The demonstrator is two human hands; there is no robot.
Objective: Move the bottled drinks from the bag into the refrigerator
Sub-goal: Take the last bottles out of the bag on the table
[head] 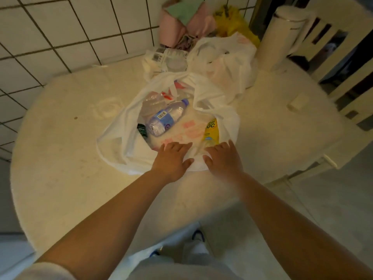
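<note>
Both hands are down on the near rim of the white bag (pixel 129 142) at the middle of the round table (pixel 60 158); the left hand (pixel 173 158) lies flat with fingers spread, holding nothing, and the right hand (pixel 223 159) beside it is just as wide and empty. Inside the bag a clear bottle (pixel 165 118) lies on its side, a yellow bottle (pixel 211 131) rests just beyond the right fingertips, and a dark-capped one (pixel 141 130) sits at the bag's left; a second bag (pixel 228 63) and a white jug (pixel 280 35) stand toward the far edge.

Two open hands — left hand (pixel 172 156), right hand (pixel 223 158) — on white bag (pixel 129 150), water bottle (pixel 165 118) inside, round table (pixel 60 158)
</note>
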